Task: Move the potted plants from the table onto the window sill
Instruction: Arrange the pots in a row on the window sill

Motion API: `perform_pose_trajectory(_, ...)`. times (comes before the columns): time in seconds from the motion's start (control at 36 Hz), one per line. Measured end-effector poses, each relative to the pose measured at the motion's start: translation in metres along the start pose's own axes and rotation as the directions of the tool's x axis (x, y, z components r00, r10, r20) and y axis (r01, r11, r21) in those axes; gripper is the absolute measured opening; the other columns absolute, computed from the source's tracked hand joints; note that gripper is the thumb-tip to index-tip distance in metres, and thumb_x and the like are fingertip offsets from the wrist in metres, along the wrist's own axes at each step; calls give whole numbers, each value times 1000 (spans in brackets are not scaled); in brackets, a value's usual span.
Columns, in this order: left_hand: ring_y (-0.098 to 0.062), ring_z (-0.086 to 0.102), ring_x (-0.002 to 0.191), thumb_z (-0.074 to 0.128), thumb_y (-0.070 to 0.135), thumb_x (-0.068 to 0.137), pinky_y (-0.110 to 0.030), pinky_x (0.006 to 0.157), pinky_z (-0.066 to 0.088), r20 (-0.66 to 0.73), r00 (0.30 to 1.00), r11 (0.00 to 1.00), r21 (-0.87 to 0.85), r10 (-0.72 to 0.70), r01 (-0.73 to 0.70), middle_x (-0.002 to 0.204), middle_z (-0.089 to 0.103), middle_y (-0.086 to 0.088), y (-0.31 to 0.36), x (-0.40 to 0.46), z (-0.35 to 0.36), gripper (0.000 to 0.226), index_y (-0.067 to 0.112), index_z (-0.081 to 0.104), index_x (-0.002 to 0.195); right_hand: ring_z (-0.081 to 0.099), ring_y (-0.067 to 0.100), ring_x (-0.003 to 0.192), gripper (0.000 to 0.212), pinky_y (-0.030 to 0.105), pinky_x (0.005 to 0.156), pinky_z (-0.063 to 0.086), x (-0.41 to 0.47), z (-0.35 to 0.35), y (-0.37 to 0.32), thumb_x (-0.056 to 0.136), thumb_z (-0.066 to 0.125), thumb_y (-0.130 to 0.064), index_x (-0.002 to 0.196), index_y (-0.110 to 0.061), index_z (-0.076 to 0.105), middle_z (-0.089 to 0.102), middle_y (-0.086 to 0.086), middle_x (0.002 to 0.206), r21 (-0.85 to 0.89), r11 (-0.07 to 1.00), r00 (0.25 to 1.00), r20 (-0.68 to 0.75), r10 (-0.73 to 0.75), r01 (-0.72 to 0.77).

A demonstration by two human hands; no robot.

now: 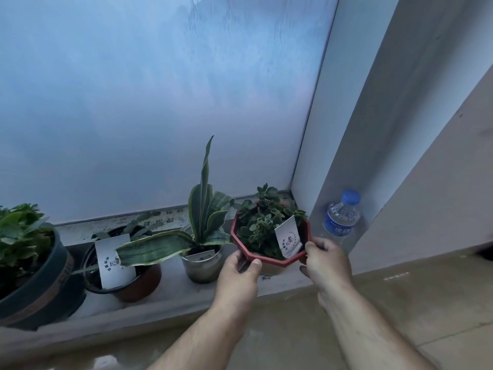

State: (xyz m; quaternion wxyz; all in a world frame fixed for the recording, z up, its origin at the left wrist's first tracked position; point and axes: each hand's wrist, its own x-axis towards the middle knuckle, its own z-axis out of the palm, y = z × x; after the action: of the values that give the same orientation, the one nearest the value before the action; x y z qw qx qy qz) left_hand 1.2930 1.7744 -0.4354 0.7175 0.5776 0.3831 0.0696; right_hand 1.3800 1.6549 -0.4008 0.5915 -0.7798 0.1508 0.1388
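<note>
A red octagonal pot (269, 256) with a small leafy plant and a white label rests on the grey window sill (170, 297) near its right end. My left hand (238, 273) grips its near left rim, thumb on top. My right hand (324, 259) holds the near right rim. To the left on the sill stand a metal pot with a snake plant (202, 264), a brown pot with a white card (125, 271), and a large dark pot with a leafy plant (34, 279).
A clear water bottle with a blue cap (341, 220) stands on the sill in the right corner, just beyond my right hand. Frosted window glass (160, 102) rises behind the pots. A white wall reveal (386, 129) closes the right side.
</note>
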Motion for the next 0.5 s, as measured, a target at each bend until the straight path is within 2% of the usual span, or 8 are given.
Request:
perform_pose_trajectory(0.11,-11,71,107,55,20,102,-37,104,51,73,997,998,-60,-3,8,108,78,10,4,3,-4,19,27,68,115,69,25,77,12,54,85,61,-5,-1,-2,89,66,-9,81,-16,71,72,3,76,17,999,999,-12,38,-38)
perform_pose_trajectory(0.19,-13,71,108,59,28,99,-43,106,50,59,998,1000,-27,15,-14,109,78,9,4,6,-5,17,28,68,114,60,26,67,14,44,72,57,-4,-2,-2,87,66,-4,74,-10,65,65,10,65,48,996,997,12,80,-81)
perform_pose_trajectory(0.25,-14,69,109,63,35,94,-47,106,50,15,1000,1000,7,21,-21,108,77,10,2,6,-3,18,30,69,110,60,26,69,13,45,74,58,-3,-3,-2,88,66,-7,76,-10,64,64,11,67,79,992,995,24,95,-97)
perform_pose_trajectory(0.31,-14,69,108,64,38,93,-46,105,51,-34,999,1000,6,11,-11,109,76,10,-1,4,1,20,29,69,110,63,26,71,11,56,86,58,-1,-3,-1,90,66,-11,79,-12,65,67,10,72,104,988,994,29,109,-111)
perform_pose_trajectory(0.36,-14,69,107,65,39,93,-45,103,53,-49,999,1000,19,22,-21,108,76,10,-1,1,4,20,29,69,110,64,26,73,12,63,89,55,0,-2,1,93,65,-12,81,-12,65,68,10,74,118,985,992,39,120,-124)
perform_pose_trajectory(0.5,-13,71,107,63,30,97,-45,105,51,11,999,999,12,44,-44,108,78,9,1,3,0,16,26,72,110,74,35,89,10,61,87,59,4,5,9,89,70,-15,79,-14,70,74,10,77,106,989,994,21,105,-107)
